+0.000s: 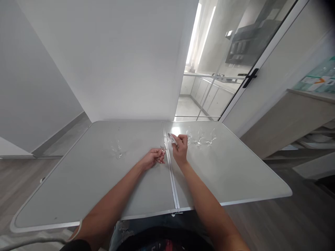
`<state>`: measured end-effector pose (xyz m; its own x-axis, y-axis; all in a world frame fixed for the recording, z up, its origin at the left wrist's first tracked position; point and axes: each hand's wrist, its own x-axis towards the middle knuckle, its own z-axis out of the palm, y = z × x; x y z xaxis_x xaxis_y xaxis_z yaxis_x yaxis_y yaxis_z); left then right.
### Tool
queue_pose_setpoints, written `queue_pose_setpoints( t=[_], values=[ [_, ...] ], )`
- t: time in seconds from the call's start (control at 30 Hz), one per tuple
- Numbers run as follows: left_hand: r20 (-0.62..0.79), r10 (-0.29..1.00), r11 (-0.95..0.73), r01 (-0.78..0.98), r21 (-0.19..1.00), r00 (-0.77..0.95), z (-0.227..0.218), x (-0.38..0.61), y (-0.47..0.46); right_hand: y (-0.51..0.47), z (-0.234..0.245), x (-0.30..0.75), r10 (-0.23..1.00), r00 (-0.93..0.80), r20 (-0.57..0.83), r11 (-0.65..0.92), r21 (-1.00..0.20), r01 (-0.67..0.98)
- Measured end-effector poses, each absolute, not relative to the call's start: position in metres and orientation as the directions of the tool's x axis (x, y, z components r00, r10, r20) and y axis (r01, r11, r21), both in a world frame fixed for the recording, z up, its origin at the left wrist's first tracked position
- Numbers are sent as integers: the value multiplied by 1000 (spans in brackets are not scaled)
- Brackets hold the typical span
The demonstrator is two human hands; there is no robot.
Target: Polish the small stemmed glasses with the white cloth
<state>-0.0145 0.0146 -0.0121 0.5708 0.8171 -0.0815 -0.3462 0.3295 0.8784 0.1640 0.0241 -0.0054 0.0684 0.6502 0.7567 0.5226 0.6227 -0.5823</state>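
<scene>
My left hand (pixel 154 157) is closed around the stem and foot of a clear wine glass (pixel 163 149), tilted over the table's centre seam. My right hand (pixel 181 147) pinches a small white cloth (pixel 171 138) at the glass's bowl; the exact contact is hard to make out. To the right of that hand stand clear stemmed glasses (pixel 198 142) in a row, one of them partly behind the fingers. Farther left, more clear glassware (pixel 120 153) is on the table, its outline faint.
The pale folding table (pixel 86 188) has a metal seam (pixel 171 177) down its middle. A white wall (pixel 125 69) rises behind it, beside a glass door with a black handle (pixel 251 77). Shelves (pixel 311 122) stand at the right. A white cable (pixel 47 240) crosses the lower left.
</scene>
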Motion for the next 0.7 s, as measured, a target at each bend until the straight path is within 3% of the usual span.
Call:
queue_pose_setpoints(
  t=[0.07, 0.17, 0.23, 0.4, 0.53, 0.57, 0.7],
  values=[
    [-81, 778, 394, -383, 835, 623, -12, -14, 12, 23, -6, 166, 677, 85, 731, 629, -634, 450],
    [-74, 770, 477, -495, 726, 634, -12, -14, 11, 22, -9, 166, 643, -189, 742, 737, -532, 416],
    [-88, 764, 519, -528, 672, 640, -9, -16, 12, 22, -9, 164, 608, -283, 742, 775, -477, 416],
    [-136, 695, 626, -501, 597, 706, -4, -24, 12, 22, -6, 161, 649, 29, 760, 683, -599, 417],
    [-141, 772, 577, -591, 563, 620, -7, -28, 13, 18, -5, 157, 581, -353, 733, 804, -451, 387],
    [-147, 783, 570, -604, 557, 604, -9, -29, 14, 17, -6, 155, 569, -367, 736, 813, -436, 387],
    [-154, 749, 599, -559, 573, 645, -11, -29, 15, 15, -7, 145, 630, -22, 777, 710, -564, 421]
  ],
)
